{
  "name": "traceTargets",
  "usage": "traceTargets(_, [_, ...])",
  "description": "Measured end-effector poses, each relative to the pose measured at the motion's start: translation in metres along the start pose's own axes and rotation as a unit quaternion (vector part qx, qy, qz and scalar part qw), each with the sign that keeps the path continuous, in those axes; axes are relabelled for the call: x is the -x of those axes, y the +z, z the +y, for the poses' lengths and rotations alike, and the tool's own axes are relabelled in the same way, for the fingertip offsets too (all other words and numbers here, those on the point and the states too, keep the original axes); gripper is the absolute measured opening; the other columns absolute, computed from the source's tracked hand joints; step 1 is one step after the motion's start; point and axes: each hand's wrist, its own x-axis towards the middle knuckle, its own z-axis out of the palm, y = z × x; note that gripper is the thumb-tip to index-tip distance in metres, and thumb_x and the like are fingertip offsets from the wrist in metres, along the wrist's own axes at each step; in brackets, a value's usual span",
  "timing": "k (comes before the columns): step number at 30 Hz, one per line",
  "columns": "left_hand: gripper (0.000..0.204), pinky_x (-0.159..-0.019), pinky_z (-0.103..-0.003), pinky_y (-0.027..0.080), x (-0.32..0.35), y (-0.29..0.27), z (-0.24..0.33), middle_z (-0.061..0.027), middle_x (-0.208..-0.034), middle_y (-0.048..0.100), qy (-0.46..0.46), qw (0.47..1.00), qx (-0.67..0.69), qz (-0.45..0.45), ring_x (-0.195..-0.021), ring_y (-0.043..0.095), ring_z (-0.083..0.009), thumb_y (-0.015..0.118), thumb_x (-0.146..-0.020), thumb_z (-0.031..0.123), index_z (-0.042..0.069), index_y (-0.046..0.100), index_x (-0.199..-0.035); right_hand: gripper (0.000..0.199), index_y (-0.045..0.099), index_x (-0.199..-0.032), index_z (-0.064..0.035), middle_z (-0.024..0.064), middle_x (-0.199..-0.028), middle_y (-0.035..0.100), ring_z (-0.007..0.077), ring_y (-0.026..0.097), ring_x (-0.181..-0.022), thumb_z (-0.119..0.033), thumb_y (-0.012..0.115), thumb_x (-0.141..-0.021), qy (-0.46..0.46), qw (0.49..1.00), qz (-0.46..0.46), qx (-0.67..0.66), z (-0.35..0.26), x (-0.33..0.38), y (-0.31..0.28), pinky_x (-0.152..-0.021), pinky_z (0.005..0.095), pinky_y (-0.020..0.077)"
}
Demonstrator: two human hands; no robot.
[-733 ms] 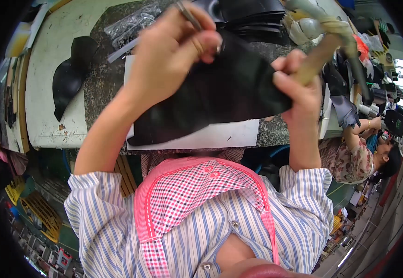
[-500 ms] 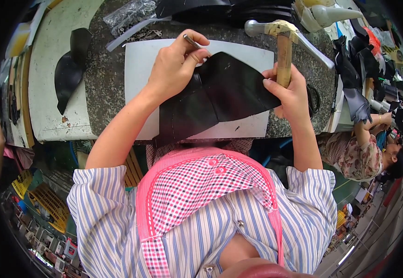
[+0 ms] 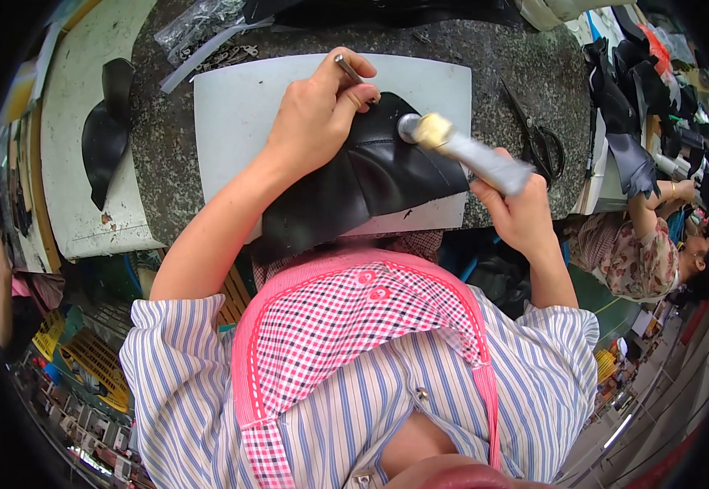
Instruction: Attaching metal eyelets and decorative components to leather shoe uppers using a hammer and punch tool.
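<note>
My left hand (image 3: 314, 114) pinches a slim metal rod, seemingly a hand punch (image 3: 348, 68), standing tilted at the far edge of a black leather piece (image 3: 403, 175). Stitched seams and folds show on the leather, whose near left part hangs over the table edge. It lies on a white board (image 3: 232, 122). My right hand (image 3: 521, 212) is wrapped round a hammer (image 3: 433, 130) with yellowish wrapping at its head. The hammer's round face is over the leather, right of the punch; its rear end is blurred and hides most of the handle. The punch's tip is hidden by my fingers.
Black scissors (image 3: 540, 143) lie right of the board on the speckled tabletop (image 3: 167, 147). A clear plastic bag (image 3: 208, 28) and small metal parts (image 3: 228, 54) sit at the back left. Dark cut pieces (image 3: 106, 130) lie left. A co-worker (image 3: 631, 253) is at the right.
The hammer has swung down and left from upright, its head now over the leather. The leather's right part has buckled, and the scissors have come into view. My left hand still holds the punch.
</note>
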Motion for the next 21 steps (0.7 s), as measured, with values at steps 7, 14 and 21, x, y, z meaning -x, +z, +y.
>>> traceTargets(7, [0.011, -0.059, -0.028, 0.046, -0.001, 0.009, 0.002, -0.0096, -0.069, 0.062, 0.006, 0.999, -0.033, -0.03, -0.065, 0.062, -0.0206, 0.054, -0.08, 0.011, 0.003, 0.05, -0.087, 0.025, 0.056, -0.097, -0.0049, 0.0183, -0.082, 0.058, 0.0356, 0.057, -0.075, -0.009, 0.058, -0.072, 0.026, 0.995, 0.019, -0.098, 0.001, 0.003, 0.01, -0.065, 0.0356, 0.0452])
traceTargets(14, [0.01, -0.058, -0.027, 0.046, -0.005, 0.013, 0.001, -0.0088, -0.069, 0.063, -0.037, 0.997, -0.051, -0.047, -0.065, 0.062, -0.0213, 0.055, -0.08, 0.013, 0.004, 0.052, -0.083, 0.026, 0.057, -0.097, 0.0001, 0.0129, -0.077, 0.06, 0.0202, 0.059, -0.066, -0.013, 0.06, -0.074, 0.032, 0.994, 0.06, -0.091, 0.017, 0.002, -0.003, -0.062, 0.0287, 0.0456])
traceTargets(21, [0.009, -0.054, -0.034, 0.045, -0.006, 0.019, 0.007, -0.0079, -0.062, 0.059, 0.196, 0.944, -0.259, -0.058, -0.061, 0.059, -0.0259, 0.054, -0.078, 0.012, 0.006, 0.051, -0.082, 0.018, 0.06, -0.088, -0.0014, 0.0068, -0.069, 0.06, 0.0162, 0.054, -0.057, -0.016, 0.059, -0.079, -0.175, 0.948, 0.225, -0.14, -0.009, -0.008, -0.041, -0.054, 0.0247, 0.0428])
